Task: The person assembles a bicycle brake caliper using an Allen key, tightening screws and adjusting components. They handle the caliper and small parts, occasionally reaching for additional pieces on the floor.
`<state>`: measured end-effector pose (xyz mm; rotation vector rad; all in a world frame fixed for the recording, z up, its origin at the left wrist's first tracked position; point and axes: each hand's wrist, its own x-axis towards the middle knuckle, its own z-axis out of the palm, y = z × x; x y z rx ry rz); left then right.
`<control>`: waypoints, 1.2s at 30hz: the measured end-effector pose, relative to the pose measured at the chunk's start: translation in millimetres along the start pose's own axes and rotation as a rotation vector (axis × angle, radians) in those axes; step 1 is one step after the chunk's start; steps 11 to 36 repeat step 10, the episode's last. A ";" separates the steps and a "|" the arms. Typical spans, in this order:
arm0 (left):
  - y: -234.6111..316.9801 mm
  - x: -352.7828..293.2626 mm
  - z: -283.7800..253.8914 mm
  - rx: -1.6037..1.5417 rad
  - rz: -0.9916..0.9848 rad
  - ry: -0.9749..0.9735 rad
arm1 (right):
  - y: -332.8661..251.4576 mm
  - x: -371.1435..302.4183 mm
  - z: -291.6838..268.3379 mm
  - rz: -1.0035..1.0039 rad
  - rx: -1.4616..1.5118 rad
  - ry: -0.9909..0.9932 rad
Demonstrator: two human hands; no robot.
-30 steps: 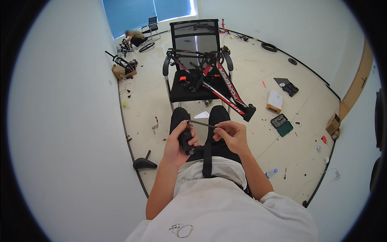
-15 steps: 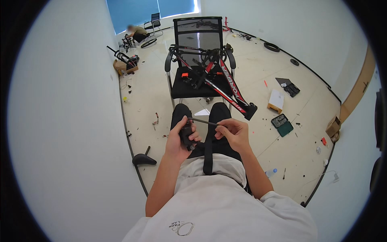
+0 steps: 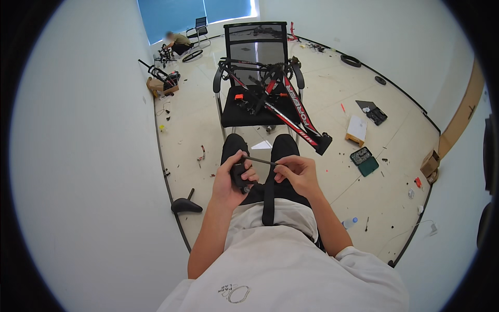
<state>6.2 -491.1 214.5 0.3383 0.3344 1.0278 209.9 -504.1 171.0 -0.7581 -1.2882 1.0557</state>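
Observation:
My left hand (image 3: 222,182) is closed around a black blocky part (image 3: 238,176) with a round grey end showing below the fingers. The fingers cover much of it, so its kind is unclear. In my right hand (image 3: 302,177), thumb and fingers pinch one end of a thin dark rod (image 3: 262,161). The rod's other end meets the top of the black part, beside my left thumb. Both hands are above my lap. Ahead, a red, black and white bicycle frame (image 3: 299,112) lies across a black mesh chair (image 3: 255,49).
A bike saddle (image 3: 186,206) lies on the left floor. To the right are an open green tool case (image 3: 367,165), a white box (image 3: 356,127), a black case (image 3: 375,114) and a bottle (image 3: 350,222). Another person (image 3: 179,42) crouches by bike parts at the far left.
The rod has turned slightly between my hands and now looks straighter. My right hand has shifted a little to the left. My left hand keeps its hold on the black part.

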 end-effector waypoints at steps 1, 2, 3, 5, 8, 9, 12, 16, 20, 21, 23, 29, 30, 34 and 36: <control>0.7 0.5 -0.9 -0.015 -0.004 -0.001 | 1.7 -0.3 0.4 0.023 0.006 -0.013; 1.5 0.7 -2.3 -0.029 -0.008 -0.002 | 3.6 -1.3 1.7 0.046 0.011 -0.025; 1.6 -0.1 -3.3 -0.044 -0.013 -0.005 | 4.8 -2.9 3.0 0.068 0.016 -0.038; 2.5 0.7 -4.4 -0.023 -0.008 -0.009 | 7.9 -2.7 3.2 0.099 0.064 -0.053; 4.3 2.5 -9.3 0.081 0.016 -0.038 | 7.7 -3.0 2.8 0.142 0.108 -0.063; 4.9 3.8 -12.9 0.127 0.027 -0.052 | 9.1 -2.5 1.6 0.143 0.113 -0.067; 6.3 6.7 -19.4 0.163 0.044 -0.055 | 11.3 -1.8 0.0 0.144 0.118 -0.071; 6.3 6.7 -19.4 0.163 0.044 -0.055 | 11.3 -1.8 0.0 0.144 0.118 -0.071; 6.3 6.7 -19.4 0.163 0.044 -0.055 | 11.3 -1.8 0.0 0.144 0.118 -0.071; 6.3 6.7 -19.4 0.163 0.044 -0.055 | 11.3 -1.8 0.0 0.144 0.118 -0.071; 6.3 6.7 -19.4 0.163 0.044 -0.055 | 11.3 -1.8 0.0 0.144 0.118 -0.071; 6.3 6.7 -19.4 0.163 0.044 -0.055 | 11.3 -1.8 0.0 0.144 0.118 -0.071; 6.3 6.7 -19.4 0.163 0.044 -0.055 | 11.3 -1.8 0.0 0.144 0.118 -0.071; 6.3 6.7 -19.4 0.163 0.044 -0.055 | 11.3 -1.8 0.0 0.144 0.118 -0.071; 6.3 6.7 -19.4 0.163 0.044 -0.055 | 11.3 -1.8 0.0 0.144 0.118 -0.071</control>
